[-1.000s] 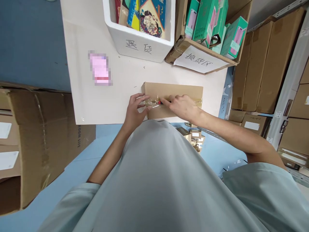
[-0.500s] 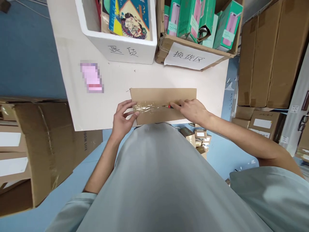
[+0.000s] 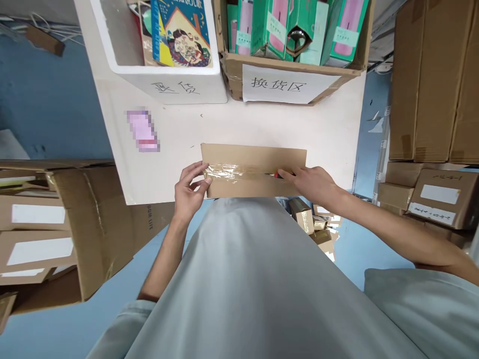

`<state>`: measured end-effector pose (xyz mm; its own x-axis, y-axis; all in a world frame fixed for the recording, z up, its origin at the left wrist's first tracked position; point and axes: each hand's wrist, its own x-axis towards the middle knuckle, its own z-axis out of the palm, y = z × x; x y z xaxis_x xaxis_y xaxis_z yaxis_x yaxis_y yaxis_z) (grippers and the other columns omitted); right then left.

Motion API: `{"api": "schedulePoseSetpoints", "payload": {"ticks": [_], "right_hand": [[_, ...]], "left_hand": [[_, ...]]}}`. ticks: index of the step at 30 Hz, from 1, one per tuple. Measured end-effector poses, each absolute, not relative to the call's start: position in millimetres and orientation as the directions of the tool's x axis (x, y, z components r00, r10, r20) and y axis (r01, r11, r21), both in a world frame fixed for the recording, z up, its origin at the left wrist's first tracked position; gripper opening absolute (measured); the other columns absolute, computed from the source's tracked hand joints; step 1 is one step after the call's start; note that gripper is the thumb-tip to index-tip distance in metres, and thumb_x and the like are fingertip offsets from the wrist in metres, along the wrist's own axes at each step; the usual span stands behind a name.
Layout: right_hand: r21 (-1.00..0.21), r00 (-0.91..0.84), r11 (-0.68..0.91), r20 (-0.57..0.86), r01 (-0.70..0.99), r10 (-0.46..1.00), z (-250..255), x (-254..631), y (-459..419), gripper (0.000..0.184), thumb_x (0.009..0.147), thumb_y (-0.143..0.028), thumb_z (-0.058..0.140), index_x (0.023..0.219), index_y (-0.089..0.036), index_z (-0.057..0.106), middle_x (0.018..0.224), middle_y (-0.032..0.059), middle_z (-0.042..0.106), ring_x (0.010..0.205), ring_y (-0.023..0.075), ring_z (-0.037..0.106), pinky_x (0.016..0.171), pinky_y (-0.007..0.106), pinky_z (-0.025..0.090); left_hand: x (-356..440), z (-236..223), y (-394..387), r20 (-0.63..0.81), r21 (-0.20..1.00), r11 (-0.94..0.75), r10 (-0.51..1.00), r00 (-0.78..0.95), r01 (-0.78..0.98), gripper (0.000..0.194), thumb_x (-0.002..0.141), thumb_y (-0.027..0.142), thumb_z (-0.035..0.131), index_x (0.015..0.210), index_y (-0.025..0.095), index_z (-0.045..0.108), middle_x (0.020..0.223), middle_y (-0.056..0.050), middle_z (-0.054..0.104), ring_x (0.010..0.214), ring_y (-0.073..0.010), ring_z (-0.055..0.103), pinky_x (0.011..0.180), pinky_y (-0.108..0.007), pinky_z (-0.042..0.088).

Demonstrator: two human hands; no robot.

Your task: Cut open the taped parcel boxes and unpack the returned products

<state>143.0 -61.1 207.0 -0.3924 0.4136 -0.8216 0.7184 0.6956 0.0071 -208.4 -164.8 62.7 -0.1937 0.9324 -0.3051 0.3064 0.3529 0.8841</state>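
A long cardboard box [image 3: 254,154] lies at the table's near edge, clear shiny tape [image 3: 228,172] running along its middle seam. My left hand [image 3: 189,192] holds the box's left end, thumb on the near side and fingers toward the far side. Near the right end, my right hand [image 3: 316,182] is closed around a small box cutter [image 3: 276,175]. Only a bit of red and a thin dark tip of it show, pointing left along the seam. The rest of the cutter is hidden under my fingers.
Beyond the box stand a white foam bin [image 3: 175,89] with books and a carton [image 3: 232,80] of green boxes, both labelled by hand. A blurred pink item [image 3: 142,129] lies on the white table [image 3: 168,134]. Cartons surround me: a large open one [image 3: 101,214] left, stacked ones [image 3: 434,194] right.
My right hand and the cutter have slid right along the seam, away from my left hand. My left hand stays at the box's left end. The view has shifted slightly.
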Motion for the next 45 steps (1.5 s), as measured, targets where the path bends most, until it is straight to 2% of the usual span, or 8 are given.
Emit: {"api": "schedulePoseSetpoints", "payload": {"ticks": [7, 10, 13, 22, 31, 36, 40, 45], "right_hand": [[-0.024, -0.38, 0.67, -0.838, 0.742, 0.39, 188.5, 177.8, -67.2, 0.099, 0.097, 0.001, 0.056, 0.186, -0.028, 0.024, 0.134, 0.0203, 0.078, 0.1, 0.0275, 0.08, 0.069, 0.031, 0.039], [-0.038, -0.426, 0.689, -0.81, 0.724, 0.403, 185.0, 181.3, -60.9, 0.096, 0.1, -0.005, 0.056, 0.187, -0.025, 0.021, 0.137, 0.0228, 0.077, 0.103, 0.0286, 0.078, 0.072, 0.032, 0.042], [-0.038, -0.446, 0.692, -0.79, 0.721, 0.421, 190.4, 177.5, -51.6, 0.09, 0.105, -0.008, 0.053, 0.187, -0.022, 0.02, 0.135, 0.0237, 0.077, 0.104, 0.0293, 0.078, 0.073, 0.032, 0.042], [-0.027, -0.388, 0.662, -0.828, 0.749, 0.404, 194.7, 196.7, -62.4, 0.096, 0.098, -0.006, 0.065, 0.184, -0.023, 0.028, 0.125, 0.0204, 0.08, 0.096, 0.0281, 0.079, 0.069, 0.032, 0.041], [0.069, -0.328, 0.56, -0.749, 0.825, 0.575, 193.1, 287.2, -89.7, 0.077, 0.104, -0.001, 0.053, 0.174, -0.033, 0.049, 0.11, 0.0106, 0.081, 0.083, 0.0218, 0.071, 0.063, 0.033, 0.027], [-0.104, -0.482, 0.509, -0.526, 0.854, 0.701, 133.6, 324.3, -97.9, 0.05, 0.116, -0.014, 0.047, 0.16, -0.027, 0.065, 0.108, 0.0107, 0.082, 0.087, 0.0231, 0.07, 0.07, 0.033, 0.038], [-0.438, -0.506, 0.355, -0.296, 0.826, 0.81, 65.6, 317.9, -117.2, 0.044, 0.121, -0.033, 0.036, 0.142, -0.016, 0.07, 0.117, 0.0184, 0.081, 0.103, 0.0294, 0.074, 0.09, 0.04, 0.056], [-0.757, -0.03, -0.063, -0.109, 0.65, 0.994, 4.8, 260.2, -143.1, 0.053, 0.121, -0.058, 0.028, 0.135, -0.021, 0.063, 0.127, 0.0191, 0.08, 0.111, 0.0263, 0.076, 0.102, 0.042, 0.06]], "left_hand": [[-178.9, 75.8, -157.0, -0.2, 0.839, 0.258, 0.965, -0.17, 0.479, 0.05, 0.105, 0.065, 0.07, 0.141, 0.031, 0.077, 0.163, -0.014, 0.064, 0.152, -0.0347, 0.065, 0.115, -0.054, 0.066], [-159.1, 81.6, -140.5, -0.055, 0.766, 0.088, 0.996, -0.072, 0.637, 0.052, 0.101, 0.066, 0.077, 0.144, 0.035, 0.076, 0.176, -0.011, 0.055, 0.173, -0.0431, 0.039, 0.137, -0.073, 0.039], [-135.9, 77.0, -122.5, -0.046, 0.743, -0.059, 0.989, 0.138, 0.667, 0.068, 0.092, 0.074, 0.084, 0.151, 0.04, 0.074, 0.18, -0.007, 0.054, 0.179, -0.0472, 0.025, 0.142, -0.08, 0.017], [-127.6, 57.5, -131.6, -0.091, 0.715, -0.063, 0.979, 0.181, 0.697, 0.068, 0.096, 0.077, 0.078, 0.155, 0.042, 0.072, 0.181, -0.008, 0.052, 0.178, -0.044, 0.031, 0.143, -0.077, 0.02], [-127.9, 54.3, -134.1, -0.067, 0.674, -0.108, 0.976, 0.206, 0.731, 0.069, 0.099, 0.073, 0.078, 0.161, 0.043, 0.068, 0.185, -0.008, 0.047, 0.179, -0.0431, 0.028, 0.144, -0.076, 0.017], [-128.3, 53.6, -135.3, -0.063, 0.584, -0.173, 0.964, 0.257, 0.793, 0.066, 0.108, 0.066, 0.068, 0.168, 0.038, 0.063, 0.189, -0.009, 0.039, 0.18, -0.0422, 0.024, 0.146, -0.07, 0.016], [-139.3, 51.3, -136.9, -0.066, 0.585, -0.172, 0.964, 0.257, 0.793, 0.069, 0.107, 0.066, 0.068, 0.17, 0.04, 0.06, 0.19, -0.007, 0.036, 0.18, -0.043, 0.022, 0.145, -0.072, 0.014], [-189.6, 44.8, -140.3, -0.007, 0.622, -0.155, 0.979, 0.203, 0.768, 0.074, 0.106, 0.072, 0.063, 0.171, 0.037, 0.058, 0.192, -0.01, 0.033, 0.18, -0.0443, 0.021, 0.144, -0.075, 0.016]]}}
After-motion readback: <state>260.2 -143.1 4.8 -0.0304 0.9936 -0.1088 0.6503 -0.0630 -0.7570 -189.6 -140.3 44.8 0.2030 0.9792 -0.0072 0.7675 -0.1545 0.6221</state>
